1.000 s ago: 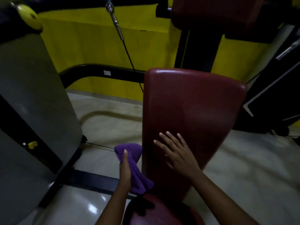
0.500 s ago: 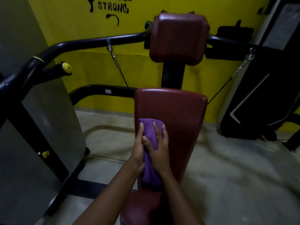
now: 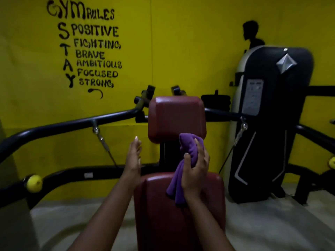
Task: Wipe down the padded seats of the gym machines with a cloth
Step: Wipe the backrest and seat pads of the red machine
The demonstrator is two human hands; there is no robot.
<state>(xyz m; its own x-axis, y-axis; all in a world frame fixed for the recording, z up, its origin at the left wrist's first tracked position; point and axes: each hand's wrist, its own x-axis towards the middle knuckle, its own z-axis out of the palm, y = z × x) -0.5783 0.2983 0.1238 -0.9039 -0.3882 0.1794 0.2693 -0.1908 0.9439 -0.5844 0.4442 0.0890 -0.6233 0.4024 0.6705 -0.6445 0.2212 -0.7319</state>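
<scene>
A gym machine stands before me with a dark red padded backrest (image 3: 159,205) and a smaller red head pad (image 3: 170,116) above it. My right hand (image 3: 194,171) grips a bunched purple cloth (image 3: 188,151), raised just below the head pad's lower right corner; the cloth's tail hangs over the top of the backrest. My left hand (image 3: 134,156) is lifted to the left of the pads, fingers straight and pointing up, holding nothing and touching no pad.
Black machine arms (image 3: 72,124) with cables sweep out on both sides, a yellow-knobbed handle (image 3: 34,183) at the left. A black weight-stack cover (image 3: 268,124) stands at the right. The yellow wall (image 3: 181,42) with painted text is close behind. Pale floor lies around the base.
The cloth passed from my left hand to my right. Both hands rose from the backrest's middle toward the head pad, my left hand came off the cloth, and my view lifted.
</scene>
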